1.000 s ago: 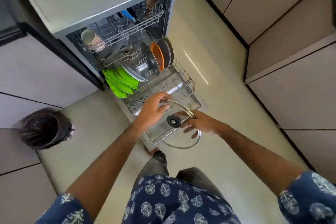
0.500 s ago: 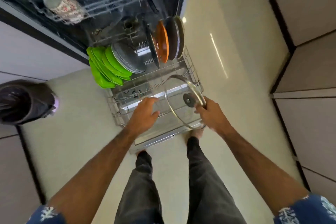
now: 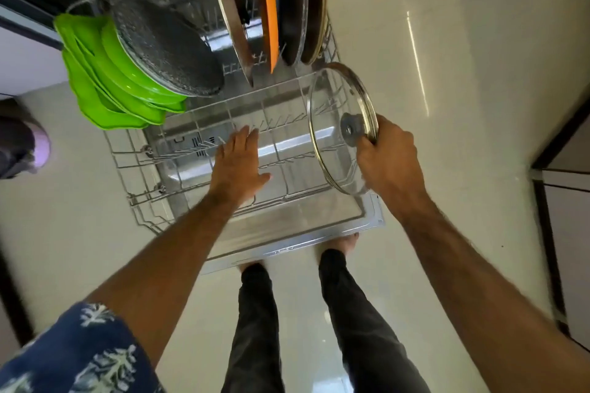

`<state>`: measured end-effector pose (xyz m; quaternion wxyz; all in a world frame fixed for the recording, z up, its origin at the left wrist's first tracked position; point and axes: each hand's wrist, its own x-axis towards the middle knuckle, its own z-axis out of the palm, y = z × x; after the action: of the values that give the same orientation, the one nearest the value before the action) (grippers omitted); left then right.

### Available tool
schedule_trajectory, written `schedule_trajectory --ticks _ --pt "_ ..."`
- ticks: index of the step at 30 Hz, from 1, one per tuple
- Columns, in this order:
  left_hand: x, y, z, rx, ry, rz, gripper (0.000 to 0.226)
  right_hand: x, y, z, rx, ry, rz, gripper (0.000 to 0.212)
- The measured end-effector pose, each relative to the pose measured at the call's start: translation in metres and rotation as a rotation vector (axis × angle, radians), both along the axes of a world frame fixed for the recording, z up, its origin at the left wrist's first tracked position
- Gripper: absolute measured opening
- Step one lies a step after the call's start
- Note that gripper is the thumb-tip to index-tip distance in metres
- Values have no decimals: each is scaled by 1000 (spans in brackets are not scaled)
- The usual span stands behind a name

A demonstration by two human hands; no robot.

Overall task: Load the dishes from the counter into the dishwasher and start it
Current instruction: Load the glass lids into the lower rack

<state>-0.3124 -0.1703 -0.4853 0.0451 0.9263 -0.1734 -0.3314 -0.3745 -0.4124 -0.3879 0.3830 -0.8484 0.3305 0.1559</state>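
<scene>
right hand: your right hand [image 3: 388, 159] grips the glass lid [image 3: 340, 128] at its right rim, fingers curled round the edge beside the dark knob [image 3: 351, 129].
glass lid: it stands on edge, tilted, over the right side of the lower rack [image 3: 198, 166], at about 3 o'clock from the rack's middle; you cannot tell whether its lower rim touches the wires.
left hand: your left hand [image 3: 239, 166] is spread flat, fingers straight and together, palm down over the middle of the rack, grasping nothing (whether it touches the tines is unclear).
lower rack: pulled out over the open dishwasher door [image 3: 287, 233], its front half bare wire.
green plates [image 3: 105, 80]: stacked upright and leaning at about 10 o'clock from your left hand, at the rack's left rear corner.
dark speckled pan [image 3: 166, 51]: leans against the green plates, just to their right.
orange plate [image 3: 268, 9]: upright at 12 o'clock, between a dark pan on its left and two dark round dishes on its right.
your feet: at the door's near edge, 6 o'clock.
bin [image 3: 19, 147]: on the floor at the far left, 9 o'clock, partly out of view.
</scene>
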Motion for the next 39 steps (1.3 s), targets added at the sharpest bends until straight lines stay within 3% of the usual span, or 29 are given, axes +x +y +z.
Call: schedule_trajectory --ticks 5,12,17,22,27,33,39 --pt "6 -10 -22 83 32 -53 122 19 5 -23 -58 -13 87 18" --pt "6 -12 -31 81 -17 -32 112 36 29 -41 -132 35 207 23" --pt "4 -13 -36 64 -42 -27 109 24 44 -61 -77 53 236 39" --pt "3 -9 -34 58 -38 -43 105 1 46 -68 154 41 134 68" --pt "-1 -6 -16 64 -9 -56 100 3 38 -64 217 106 205 78" --pt "-22 1 64 98 -32 -82 88 -2 28 -11 205 131 302 82" --pt "-69 16 209 106 -64 -14 83 -25 46 114 -81 98 707 85"
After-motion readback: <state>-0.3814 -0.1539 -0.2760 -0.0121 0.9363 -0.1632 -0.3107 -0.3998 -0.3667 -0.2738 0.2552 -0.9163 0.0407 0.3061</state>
